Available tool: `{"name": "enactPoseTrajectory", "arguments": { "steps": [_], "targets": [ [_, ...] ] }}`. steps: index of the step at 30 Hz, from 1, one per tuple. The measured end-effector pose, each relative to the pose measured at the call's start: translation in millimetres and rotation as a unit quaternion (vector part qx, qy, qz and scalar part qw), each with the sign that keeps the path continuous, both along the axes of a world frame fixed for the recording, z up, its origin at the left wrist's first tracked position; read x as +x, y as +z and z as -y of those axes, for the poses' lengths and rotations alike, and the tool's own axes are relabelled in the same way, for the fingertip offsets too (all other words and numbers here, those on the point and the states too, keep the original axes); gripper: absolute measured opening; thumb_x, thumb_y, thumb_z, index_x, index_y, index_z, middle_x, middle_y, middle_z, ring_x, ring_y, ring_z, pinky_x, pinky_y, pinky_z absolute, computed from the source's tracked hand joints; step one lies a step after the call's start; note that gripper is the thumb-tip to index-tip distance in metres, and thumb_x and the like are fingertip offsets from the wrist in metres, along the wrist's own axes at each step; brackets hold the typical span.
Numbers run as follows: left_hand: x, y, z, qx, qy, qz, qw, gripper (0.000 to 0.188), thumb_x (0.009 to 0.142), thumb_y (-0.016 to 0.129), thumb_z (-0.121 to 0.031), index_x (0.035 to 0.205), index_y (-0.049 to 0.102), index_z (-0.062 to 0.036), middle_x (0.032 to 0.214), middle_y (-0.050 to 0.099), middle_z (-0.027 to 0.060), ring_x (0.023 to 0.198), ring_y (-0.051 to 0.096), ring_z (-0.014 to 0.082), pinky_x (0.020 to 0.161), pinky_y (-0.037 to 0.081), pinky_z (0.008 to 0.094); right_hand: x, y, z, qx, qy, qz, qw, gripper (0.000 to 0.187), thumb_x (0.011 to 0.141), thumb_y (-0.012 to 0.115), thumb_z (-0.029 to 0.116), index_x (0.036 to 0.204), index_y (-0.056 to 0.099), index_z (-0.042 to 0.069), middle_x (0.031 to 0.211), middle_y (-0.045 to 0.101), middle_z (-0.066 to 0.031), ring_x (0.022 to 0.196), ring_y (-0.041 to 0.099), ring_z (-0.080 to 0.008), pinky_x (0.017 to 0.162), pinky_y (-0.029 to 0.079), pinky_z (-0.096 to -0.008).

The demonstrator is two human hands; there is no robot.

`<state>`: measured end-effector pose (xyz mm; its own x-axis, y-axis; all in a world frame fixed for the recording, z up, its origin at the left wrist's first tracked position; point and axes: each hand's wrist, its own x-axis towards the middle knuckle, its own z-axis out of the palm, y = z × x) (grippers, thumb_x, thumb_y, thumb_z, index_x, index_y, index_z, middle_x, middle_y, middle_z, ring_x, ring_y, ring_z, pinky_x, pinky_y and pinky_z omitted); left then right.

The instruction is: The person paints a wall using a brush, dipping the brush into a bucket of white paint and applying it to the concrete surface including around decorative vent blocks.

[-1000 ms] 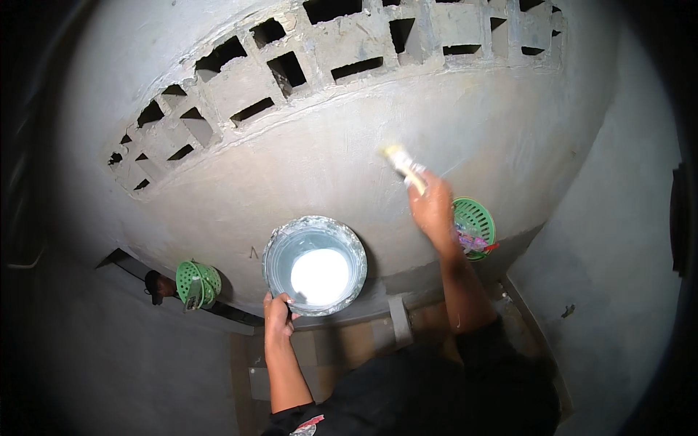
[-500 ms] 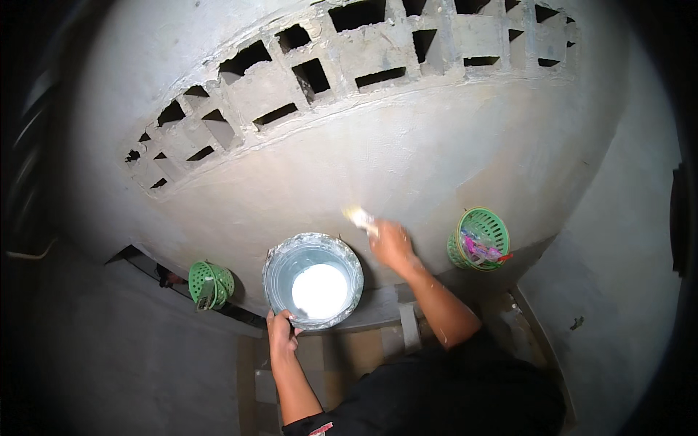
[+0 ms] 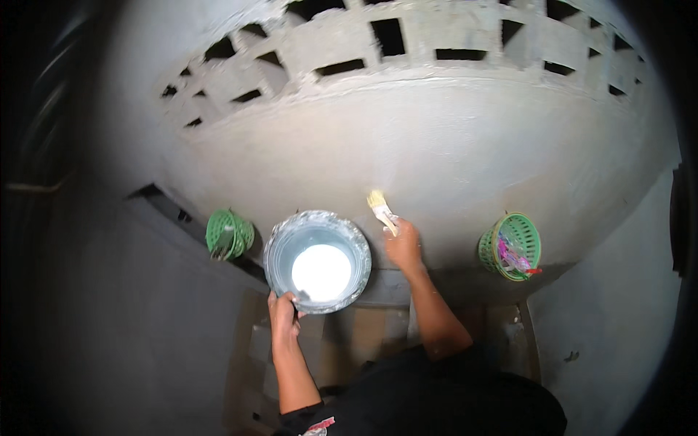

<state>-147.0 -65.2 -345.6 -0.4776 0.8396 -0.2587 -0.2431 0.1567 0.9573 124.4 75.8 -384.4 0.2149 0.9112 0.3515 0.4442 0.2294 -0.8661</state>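
My left hand grips the near rim of a grey bucket, thumb over the edge. White paint lies in the bottom of the bucket, and dried splashes coat its rim. To the right of the bucket, my right hand is closed round the handle of a paintbrush. The yellowish bristles point up and away from me, at the pale plastered wall. A wet-looking streak shows on the wall just above the bristle tips. Whether the bristles touch the wall is hard to make out.
A green perforated basket hangs at the left. Another green basket, holding pink and purple items, is at the right. Ventilation blocks with rectangular holes cross the upper wall. Tiled floor shows below the bucket.
The view has shifted, so the vent blocks sit higher. My right hand and the brush have turned more upright, and the brush is less blurred. My left hand keeps hold of the bucket.
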Motion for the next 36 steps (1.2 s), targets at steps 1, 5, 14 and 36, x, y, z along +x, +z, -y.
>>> {"name": "enactPoseTrajectory", "arguments": {
  "steps": [1, 5, 14, 36],
  "targets": [
    [-1, 1, 0, -0.008, -0.01, -0.015, 1.0, 0.064, 0.074, 0.052, -0.002, 0.138, 0.051, -0.0016, 0.108, 0.066, 0.0128, 0.087, 0.066, 0.0246, 0.062, 0.055, 0.0379, 8, -6, 0, 0.014, 0.033, 0.003, 0.999, 0.034, 0.086, 0.07, 0.01, 0.118, 0.069, -0.001, 0.108, 0.07, -0.028, 0.104, 0.065, -0.0474, 0.092, 0.052, -0.0505],
    [1, -1, 8, -0.013, 0.048, -0.078, 0.996, 0.056, 0.073, 0.054, -0.003, 0.128, 0.056, -0.0009, 0.098, 0.067, 0.0093, 0.072, 0.064, 0.0193, 0.047, 0.048, 0.033, 19, 31, 19, -0.038, 0.242, -0.134, 0.96, 0.035, 0.089, 0.064, 0.005, 0.123, 0.067, -0.002, 0.099, 0.071, -0.0176, 0.089, 0.066, -0.023, 0.084, 0.052, -0.0353],
    [25, 3, 17, -0.037, 0.016, -0.101, 0.994, 0.051, 0.074, 0.054, -0.003, 0.125, 0.059, -0.0028, 0.092, 0.066, 0.0066, 0.067, 0.06, 0.0154, 0.048, 0.043, 0.0289, -13, 7, 44, 0.05, 0.339, 0.013, 0.939, 0.033, 0.084, 0.062, 0.001, 0.116, 0.069, -0.003, 0.105, 0.071, -0.0269, 0.1, 0.068, -0.0432, 0.089, 0.053, -0.0426],
    [41, 6, 32, 0.004, 0.072, -0.114, 0.991, 0.059, 0.073, 0.052, 0.0, 0.132, 0.056, -0.0022, 0.092, 0.068, 0.0087, 0.066, 0.063, 0.0176, 0.044, 0.043, 0.0306, -46, 14, 5, 0.02, 0.341, -0.114, 0.933, 0.016, 0.088, 0.071, 0.01, 0.098, 0.073, -0.003, 0.084, 0.074, -0.0175, 0.077, 0.072, -0.0274, 0.073, 0.055, -0.0369]
  ]
}}
